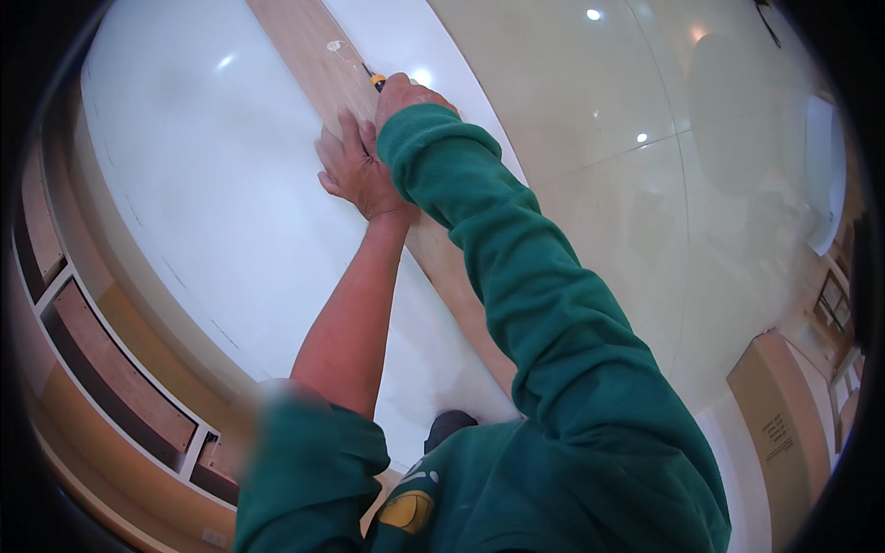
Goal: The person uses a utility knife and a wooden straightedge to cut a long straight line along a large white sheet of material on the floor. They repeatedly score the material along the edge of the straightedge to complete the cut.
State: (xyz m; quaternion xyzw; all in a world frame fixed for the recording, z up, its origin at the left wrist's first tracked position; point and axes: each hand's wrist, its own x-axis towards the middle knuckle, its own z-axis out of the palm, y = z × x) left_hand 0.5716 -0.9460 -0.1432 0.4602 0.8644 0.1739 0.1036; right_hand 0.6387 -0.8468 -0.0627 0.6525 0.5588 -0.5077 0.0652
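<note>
A long wood-grain board lies along a broad white panel. My left hand rests flat on the board, fingers spread, holding nothing. Just beyond it, my right hand is closed around a slim hand tool with a yellow and black handle. The tool's thin dark tip meets the board near its right edge; its exact kind is too small to tell. A pale irregular patch marks the board a little past that tip. The right fingers are partly hidden by the green cuff.
Glossy large tiles stretch along the right. A cardboard box bearing writing stands at lower right. On the left runs a white-framed unit with wooden panels, above a wall socket. A white sheet is at far right.
</note>
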